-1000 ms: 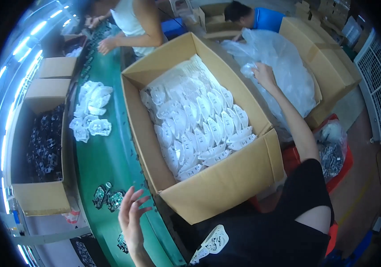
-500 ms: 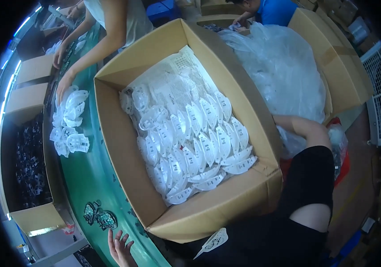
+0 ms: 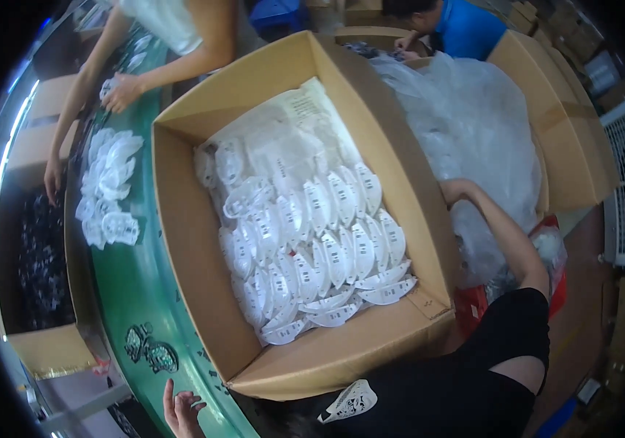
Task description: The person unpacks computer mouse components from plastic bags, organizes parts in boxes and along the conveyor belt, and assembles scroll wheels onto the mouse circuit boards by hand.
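Observation:
My left hand (image 3: 183,410) hovers at the lower edge over the green belt (image 3: 133,292), open and holding nothing, its index finger stretched out. Just beyond its fingertips lie dark pieces with green, glittering faces (image 3: 160,356). My right arm reaches along the outside of the large cardboard box (image 3: 327,372). At the box's right wall, beside a heap of clear plastic bags (image 3: 473,131), my right hand (image 3: 452,191) shows only near the wrist; its fingers are hidden. Rows of white, leaf-shaped plastic parts (image 3: 338,255) stand in the box, with a printed paper sheet (image 3: 283,153) behind them.
Translucent white parts (image 3: 112,182) are piled on the belt, left of the box. A co-worker's hand (image 3: 121,93) holds a small whitish part; the other reaches into a carton of black parts (image 3: 39,263). Another person in blue (image 3: 465,29) works at the back.
The co-worker's near hand has left the white pile with a small part, and the other hand has moved to the black parts. My right forearm has straightened somewhat; my left hand has shifted slightly.

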Demonstrator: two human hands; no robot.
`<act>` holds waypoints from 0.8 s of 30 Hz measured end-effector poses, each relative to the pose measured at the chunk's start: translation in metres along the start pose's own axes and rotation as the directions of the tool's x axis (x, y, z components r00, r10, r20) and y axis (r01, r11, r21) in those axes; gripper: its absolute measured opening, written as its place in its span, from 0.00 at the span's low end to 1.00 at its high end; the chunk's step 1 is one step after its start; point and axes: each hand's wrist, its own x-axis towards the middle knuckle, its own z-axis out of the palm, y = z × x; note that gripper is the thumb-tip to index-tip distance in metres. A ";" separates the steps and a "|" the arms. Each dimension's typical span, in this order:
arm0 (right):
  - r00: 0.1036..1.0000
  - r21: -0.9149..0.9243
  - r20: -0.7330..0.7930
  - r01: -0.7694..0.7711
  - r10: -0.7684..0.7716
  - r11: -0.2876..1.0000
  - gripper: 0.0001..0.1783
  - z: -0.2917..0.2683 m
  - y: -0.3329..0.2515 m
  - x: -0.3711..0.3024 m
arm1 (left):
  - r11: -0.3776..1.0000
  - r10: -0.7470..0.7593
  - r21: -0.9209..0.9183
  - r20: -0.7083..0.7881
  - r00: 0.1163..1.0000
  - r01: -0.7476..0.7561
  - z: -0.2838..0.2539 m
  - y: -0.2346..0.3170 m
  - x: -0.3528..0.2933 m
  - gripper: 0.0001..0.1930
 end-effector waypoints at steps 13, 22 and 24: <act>0.172 -0.366 -0.930 -0.525 -0.326 0.769 0.46 -0.130 -0.143 -0.073 | 0.995 0.078 0.055 0.017 0.997 -0.079 0.012 0.006 0.017 0.26; 0.933 -0.399 -0.349 -0.063 -0.087 0.915 0.22 0.013 -0.063 0.033 | 0.999 -0.040 -0.009 0.014 0.999 0.040 0.010 -0.010 0.014 0.24; 0.939 -0.365 -0.331 -0.039 -0.090 0.930 0.22 0.030 -0.065 0.032 | 0.997 -0.067 -0.030 0.002 0.998 0.067 0.012 -0.017 0.017 0.24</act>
